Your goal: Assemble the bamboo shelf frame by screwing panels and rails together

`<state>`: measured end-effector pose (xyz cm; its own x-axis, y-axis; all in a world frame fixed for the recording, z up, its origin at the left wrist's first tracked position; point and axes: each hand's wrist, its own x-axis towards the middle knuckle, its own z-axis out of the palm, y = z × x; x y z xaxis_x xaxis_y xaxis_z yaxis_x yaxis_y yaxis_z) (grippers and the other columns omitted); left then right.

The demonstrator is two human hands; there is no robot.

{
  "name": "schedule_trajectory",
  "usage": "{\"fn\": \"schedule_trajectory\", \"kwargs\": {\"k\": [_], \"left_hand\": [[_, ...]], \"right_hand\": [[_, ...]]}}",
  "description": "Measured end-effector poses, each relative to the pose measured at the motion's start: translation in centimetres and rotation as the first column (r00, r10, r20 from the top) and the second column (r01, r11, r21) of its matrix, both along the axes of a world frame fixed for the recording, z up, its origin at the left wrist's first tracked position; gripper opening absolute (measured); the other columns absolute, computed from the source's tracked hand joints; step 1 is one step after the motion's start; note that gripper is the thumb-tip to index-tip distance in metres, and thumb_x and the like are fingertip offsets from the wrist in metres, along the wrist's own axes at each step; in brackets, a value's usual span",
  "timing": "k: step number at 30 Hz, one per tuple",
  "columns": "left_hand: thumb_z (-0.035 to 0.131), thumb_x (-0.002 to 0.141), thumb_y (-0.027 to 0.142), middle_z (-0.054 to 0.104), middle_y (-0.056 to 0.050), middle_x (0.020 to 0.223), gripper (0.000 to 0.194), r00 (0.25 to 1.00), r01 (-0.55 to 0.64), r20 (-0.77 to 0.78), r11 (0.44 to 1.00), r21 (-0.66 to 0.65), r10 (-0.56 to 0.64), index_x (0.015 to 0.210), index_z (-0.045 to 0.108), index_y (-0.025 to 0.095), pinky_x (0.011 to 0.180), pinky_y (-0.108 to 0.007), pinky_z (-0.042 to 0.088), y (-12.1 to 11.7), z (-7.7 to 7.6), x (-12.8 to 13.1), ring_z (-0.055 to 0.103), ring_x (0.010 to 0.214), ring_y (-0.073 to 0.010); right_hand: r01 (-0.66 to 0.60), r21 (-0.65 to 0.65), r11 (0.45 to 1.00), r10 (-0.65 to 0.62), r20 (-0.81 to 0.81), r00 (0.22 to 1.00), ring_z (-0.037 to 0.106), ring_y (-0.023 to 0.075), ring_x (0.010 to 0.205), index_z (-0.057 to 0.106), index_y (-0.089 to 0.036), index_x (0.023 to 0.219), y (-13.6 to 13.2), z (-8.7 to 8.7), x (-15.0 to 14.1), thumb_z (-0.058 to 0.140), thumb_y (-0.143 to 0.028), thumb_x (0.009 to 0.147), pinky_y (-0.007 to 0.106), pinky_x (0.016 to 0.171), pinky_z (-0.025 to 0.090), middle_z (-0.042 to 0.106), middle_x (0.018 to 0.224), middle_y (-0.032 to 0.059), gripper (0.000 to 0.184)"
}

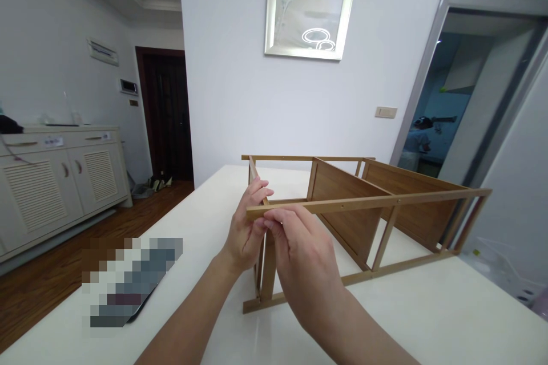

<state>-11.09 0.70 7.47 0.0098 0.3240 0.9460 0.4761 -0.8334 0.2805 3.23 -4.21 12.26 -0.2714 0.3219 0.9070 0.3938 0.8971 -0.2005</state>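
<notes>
A light wooden shelf frame (385, 202) lies on its side on the white table (428, 319), with two brown shelf boards (346, 194) standing upright inside it. My left hand (246, 228) is closed round the near left corner of the frame, thumb on the top rail. My right hand (299, 245) is right beside it, fingertips pinched against the same top rail at the corner. Whether the right fingers hold a small part is hidden.
A blurred-out dark flat object (128, 282) lies on the table at the left. A white sideboard (55, 177) stands along the left wall. A dark door (166, 114) is behind, a framed picture (308, 5) hangs above, and an open doorway (462, 102) is at the right.
</notes>
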Motion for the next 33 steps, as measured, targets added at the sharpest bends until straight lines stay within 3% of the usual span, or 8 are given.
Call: {"fn": "schedule_trajectory", "kwargs": {"k": [9,16,22,26,30,33], "left_hand": [[0.030,0.096,0.056,0.049,-0.012,0.141,0.050,1.000,0.010,0.002,1.000,0.001,-0.010,0.129,0.051,0.025,0.116,-0.057,0.027,0.1,-0.1,0.1,0.036,0.140,-0.0306],[0.030,0.096,0.057,0.046,-0.012,0.144,0.053,1.000,0.010,-0.006,1.000,-0.005,-0.010,0.134,0.049,0.025,0.116,-0.056,0.025,0.0,-0.2,0.1,0.034,0.141,-0.0303],[0.032,0.097,0.055,0.046,-0.013,0.143,0.051,1.000,0.019,0.002,1.000,-0.011,-0.019,0.133,0.049,0.024,0.116,-0.056,0.025,0.0,-0.2,0.2,0.034,0.141,-0.0308],[0.030,0.098,0.052,0.043,-0.012,0.146,0.049,1.000,0.013,-0.005,0.999,-0.029,-0.013,0.134,0.048,0.025,0.116,-0.055,0.025,-0.1,-0.2,0.2,0.033,0.142,-0.0305],[0.031,0.098,0.048,0.043,-0.011,0.147,0.045,1.000,0.006,0.000,0.999,-0.043,-0.006,0.134,0.049,0.025,0.117,-0.055,0.025,-0.1,-0.4,0.1,0.032,0.142,-0.0301],[0.031,0.099,0.044,0.041,-0.011,0.149,0.043,1.000,0.009,0.001,0.998,-0.056,-0.009,0.134,0.049,0.026,0.116,-0.054,0.027,0.1,-0.7,0.0,0.032,0.143,-0.0295]], "right_hand": [[0.013,0.007,1.000,-0.012,-0.059,0.998,0.062,0.0165,0.081,0.067,-0.019,0.094,0.3,0.0,-0.2,0.051,-0.011,0.093,0.030,0.071,0.054,0.067,0.088,0.0068,0.019],[-0.037,0.152,0.988,0.047,-0.066,0.997,0.062,0.0176,0.084,0.066,-0.012,0.101,0.7,-0.5,0.1,0.056,-0.004,0.089,0.030,0.072,0.053,0.068,0.092,0.0106,0.018],[-0.018,0.262,0.965,0.025,-0.022,0.999,0.058,0.0180,0.085,0.061,-0.010,0.107,1.3,-1.0,0.3,0.057,-0.001,0.088,0.032,0.073,0.051,0.066,0.096,0.0118,0.022],[0.070,0.263,0.962,-0.081,0.035,0.996,0.055,0.0167,0.076,0.058,-0.015,0.089,1.4,-1.0,0.1,0.053,-0.009,0.092,0.029,0.064,0.045,0.060,0.084,0.0075,0.009],[0.228,0.292,0.929,-0.267,0.103,0.958,0.044,0.0142,0.061,0.049,-0.020,0.072,1.3,-0.7,-0.3,0.043,-0.016,0.097,0.028,0.051,0.032,0.051,0.073,0.0031,0.025],[0.261,0.259,0.930,-0.300,0.128,0.945,0.043,0.0141,0.059,0.049,-0.020,0.075,1.2,-0.5,-0.4,0.043,-0.019,0.097,0.029,0.050,0.030,0.051,0.073,0.0025,0.023]]}}
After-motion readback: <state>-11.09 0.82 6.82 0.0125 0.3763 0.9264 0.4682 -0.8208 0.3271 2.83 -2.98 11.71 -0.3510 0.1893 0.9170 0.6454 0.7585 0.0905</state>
